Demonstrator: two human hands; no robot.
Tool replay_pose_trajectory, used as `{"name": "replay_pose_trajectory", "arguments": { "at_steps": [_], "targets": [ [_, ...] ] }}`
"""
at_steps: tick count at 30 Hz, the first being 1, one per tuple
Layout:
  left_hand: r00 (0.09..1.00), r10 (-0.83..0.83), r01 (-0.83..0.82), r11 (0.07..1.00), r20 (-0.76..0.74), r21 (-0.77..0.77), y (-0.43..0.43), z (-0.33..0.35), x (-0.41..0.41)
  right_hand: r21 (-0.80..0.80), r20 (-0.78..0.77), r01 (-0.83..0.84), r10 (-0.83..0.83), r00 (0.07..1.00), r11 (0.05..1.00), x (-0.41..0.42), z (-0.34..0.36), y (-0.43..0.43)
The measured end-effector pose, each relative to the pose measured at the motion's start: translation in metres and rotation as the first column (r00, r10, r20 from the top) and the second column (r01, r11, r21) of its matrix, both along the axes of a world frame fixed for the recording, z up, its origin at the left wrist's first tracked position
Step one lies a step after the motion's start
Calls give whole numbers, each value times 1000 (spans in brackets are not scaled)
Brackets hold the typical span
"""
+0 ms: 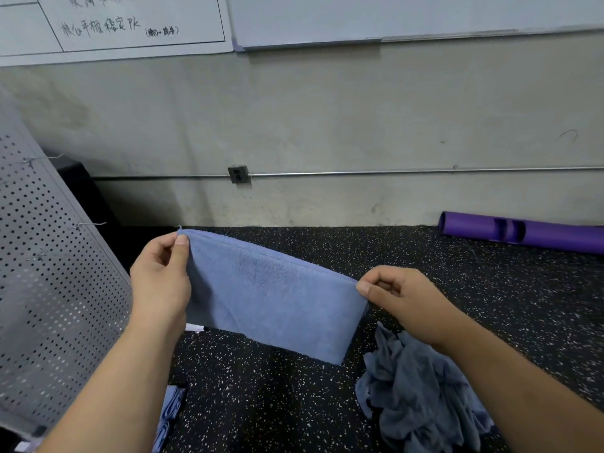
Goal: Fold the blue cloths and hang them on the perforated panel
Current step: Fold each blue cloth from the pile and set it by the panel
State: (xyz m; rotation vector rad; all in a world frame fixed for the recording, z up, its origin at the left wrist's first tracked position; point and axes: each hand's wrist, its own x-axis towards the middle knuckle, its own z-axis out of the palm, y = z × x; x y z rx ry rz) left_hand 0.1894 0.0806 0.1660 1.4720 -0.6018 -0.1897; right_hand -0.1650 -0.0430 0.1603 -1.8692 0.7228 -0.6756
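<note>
- Folded blue cloth (271,295): held in the air above the black speckled floor (277,403), in the middle of the view. It hangs as a doubled rectangle with two layered edges along its top.
- Long axis: runs from upper left to lower right, the left end higher and farther from the camera, the right end lower and nearer. The short sides drop downward and the bottom edge hangs free of the floor.
- Left hand (160,282): grips the cloth's top left corner, thumb pressed against curled fingers in a pinch.
- Right hand (402,299): pinches the top right corner between thumb and forefinger, the remaining fingers curled in.
- Heap of crumpled blue-grey cloths (421,393): lies on the floor below the right forearm, just beside the lower right corner of the held cloth; contact cannot be told.
- Perforated panel (49,289): grey, tilted, at the left edge, near the left hand, with thin wire hooks on its face.
- Further blue cloth (170,410): seen in part by the panel's lower edge; how it is supported cannot be told.
- Purple roll (523,232): lies on the floor against the wall (327,125), well apart to the right.
- Wall socket (238,174): set on a horizontal conduit.
- Whiteboards (392,14): mounted along the top.
</note>
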Motion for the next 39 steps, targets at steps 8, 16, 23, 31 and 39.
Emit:
{"name": "replay_pose_trajectory", "arguments": {
  "at_steps": [8, 16, 23, 31, 39],
  "targets": [
    [999, -14, 13, 1000, -35, -13, 0, -1, -2, -13, -39, 30, -30, 999, 999, 1, 4, 2],
    [996, -21, 18, 999, -85, -29, -2, -2, 2, 160, 84, 42, -56, 995, 986, 3, 1, 5],
    [995, -16, 14, 1000, -94, -19, -1, -1, 2, 144, 91, 77, -91, 992, 987, 3, -5, 1],
    [997, -16, 18, 1000, -81, 20, 0, 0, -2, 143, 52, 124, -133, 990, 982, 2, -11, -5],
    [956, -24, -13, 992, 292, 122, 6, 4, -14, 26, -4, 245, -245, 970, 969, -3, -9, -15]
  ]
}}
